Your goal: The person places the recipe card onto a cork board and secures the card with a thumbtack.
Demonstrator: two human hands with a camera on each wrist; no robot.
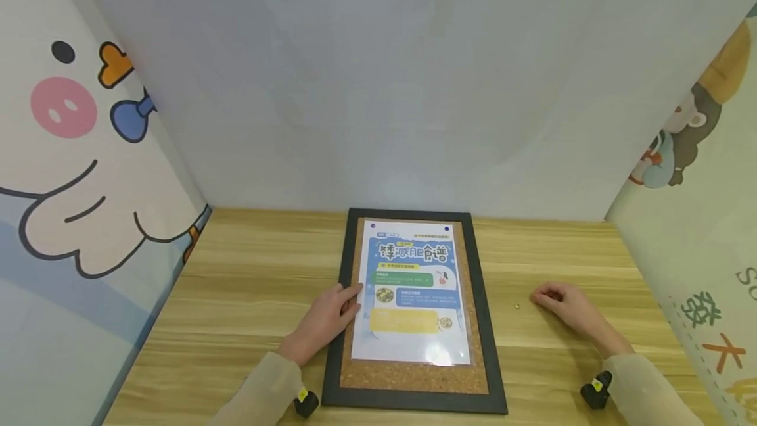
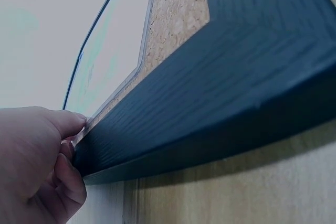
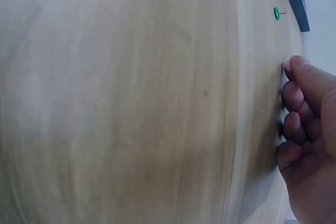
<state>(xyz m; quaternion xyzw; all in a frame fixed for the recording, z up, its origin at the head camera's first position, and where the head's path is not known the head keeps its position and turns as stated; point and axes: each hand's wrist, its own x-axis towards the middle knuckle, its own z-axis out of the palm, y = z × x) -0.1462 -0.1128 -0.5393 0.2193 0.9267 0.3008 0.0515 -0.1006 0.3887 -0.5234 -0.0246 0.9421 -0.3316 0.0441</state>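
Note:
A black-framed cork board (image 1: 414,401) lies on the table with a printed sheet (image 1: 408,347) on it; two dark pins are at the sheet's top corners. My left hand (image 1: 324,318) grips the board's left border, fingertips at the sheet's left edge. In the left wrist view, one digit of that hand (image 2: 39,156) touches the sheet's edge while others curl beside the frame (image 2: 173,103). Right of the board, my right hand (image 1: 572,311) rests low, pinching a tiny pin, mostly hidden by the fingertips. A green pushpin (image 3: 276,13) lies on the table near it.
The wooden table (image 1: 254,261) extends to both sides of the board. A pale wall (image 1: 378,84) rises behind it, with cartoon-printed panels (image 1: 65,169) at the left and right. A dark device is strapped on each wrist.

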